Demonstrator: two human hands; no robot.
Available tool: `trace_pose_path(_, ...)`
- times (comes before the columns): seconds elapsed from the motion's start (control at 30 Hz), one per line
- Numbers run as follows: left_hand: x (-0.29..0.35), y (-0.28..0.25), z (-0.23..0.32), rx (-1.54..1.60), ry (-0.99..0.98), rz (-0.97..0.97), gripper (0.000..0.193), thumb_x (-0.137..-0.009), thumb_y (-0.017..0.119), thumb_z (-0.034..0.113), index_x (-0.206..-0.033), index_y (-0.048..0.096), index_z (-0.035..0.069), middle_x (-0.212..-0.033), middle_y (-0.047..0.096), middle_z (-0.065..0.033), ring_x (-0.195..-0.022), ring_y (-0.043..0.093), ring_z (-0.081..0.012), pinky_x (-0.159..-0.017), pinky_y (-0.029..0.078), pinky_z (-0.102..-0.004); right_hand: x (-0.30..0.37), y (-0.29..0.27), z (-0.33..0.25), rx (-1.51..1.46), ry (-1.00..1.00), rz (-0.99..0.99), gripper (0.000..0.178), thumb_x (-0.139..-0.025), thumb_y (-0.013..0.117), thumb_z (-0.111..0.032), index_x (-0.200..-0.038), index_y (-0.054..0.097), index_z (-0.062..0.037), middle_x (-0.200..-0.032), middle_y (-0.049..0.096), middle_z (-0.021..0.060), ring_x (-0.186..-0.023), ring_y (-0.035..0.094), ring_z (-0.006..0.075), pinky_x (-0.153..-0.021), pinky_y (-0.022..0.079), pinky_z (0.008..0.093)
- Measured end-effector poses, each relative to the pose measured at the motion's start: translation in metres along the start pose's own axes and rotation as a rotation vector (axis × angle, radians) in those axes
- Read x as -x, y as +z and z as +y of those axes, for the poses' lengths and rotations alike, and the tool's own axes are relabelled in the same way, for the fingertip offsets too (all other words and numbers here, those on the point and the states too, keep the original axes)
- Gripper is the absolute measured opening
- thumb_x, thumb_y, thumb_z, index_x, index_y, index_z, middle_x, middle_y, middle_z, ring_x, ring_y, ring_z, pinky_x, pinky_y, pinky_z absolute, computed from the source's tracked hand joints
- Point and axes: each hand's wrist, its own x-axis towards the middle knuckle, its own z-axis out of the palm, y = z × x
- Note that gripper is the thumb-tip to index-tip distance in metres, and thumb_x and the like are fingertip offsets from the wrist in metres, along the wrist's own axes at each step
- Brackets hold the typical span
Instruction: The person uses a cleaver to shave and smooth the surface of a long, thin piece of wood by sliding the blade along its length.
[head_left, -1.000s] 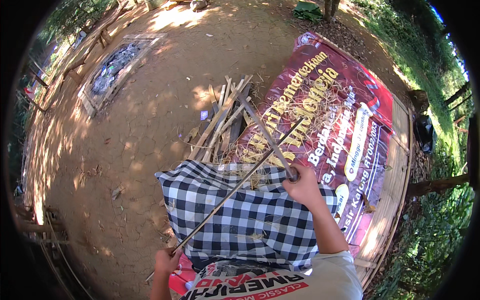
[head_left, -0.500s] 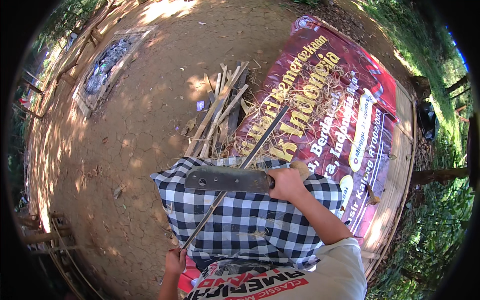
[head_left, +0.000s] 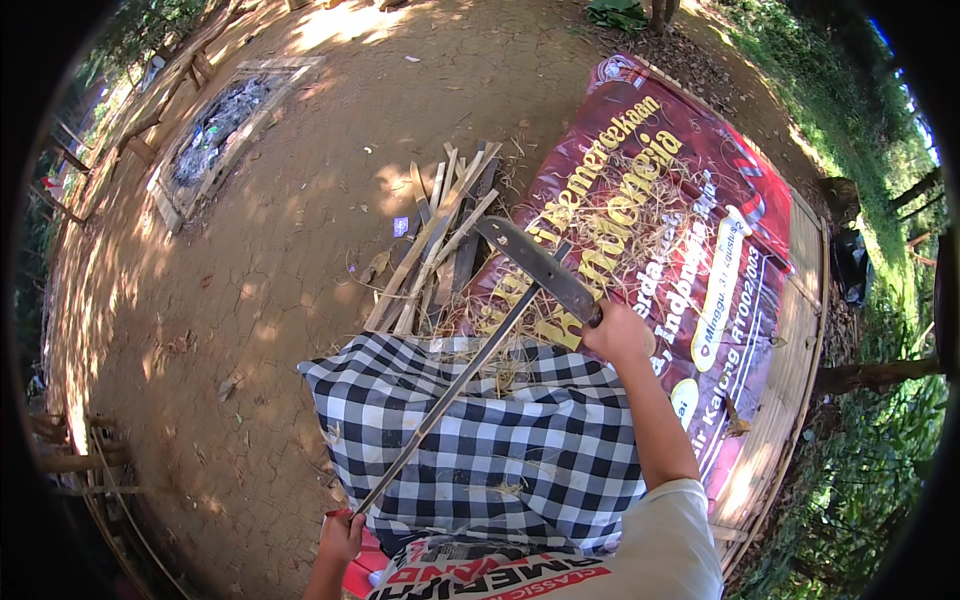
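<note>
Long thin bamboo strip (head_left: 455, 395) lies across black-and-white checked cloth (head_left: 500, 450), left hand (head_left: 340, 537) clenched on its near end. Right hand (head_left: 620, 335) grips dark machete (head_left: 540, 270) on the strip's far end; shaving step, likely needing a steady lengthwise stroke.

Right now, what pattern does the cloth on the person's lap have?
The cloth has a black-and-white check pattern, shown best in the head view.

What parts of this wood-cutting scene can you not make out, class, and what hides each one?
- Head view: the knife handle, covered by the right hand.
- Head view: the lower end of the long stick, inside the left hand.
- Head view: the person's legs, under the checked cloth.
- Head view: the dark pit, too small.
</note>
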Motion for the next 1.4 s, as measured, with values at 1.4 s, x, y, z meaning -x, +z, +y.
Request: trace_pose_path(1.4, 0.011, -0.009, 0.021, 0.173, -0.04, -0.025, 0.035, -0.091, 0.062, 0.028, -0.071, 0.059, 0.0, -0.052, 0.055, -0.0125, -0.045, 0.058, -0.0212, -0.044, 0.042, -0.0365, 0.035, 0.029, -0.013, -0.158, -0.671, 0.092, 0.028, -0.054, 0.069, -0.016, -0.081, 0.066, -0.0078, -0.071, 0.064, 0.0106, -0.069, 0.064, 0.0295, -0.061, 0.051, 0.0404)
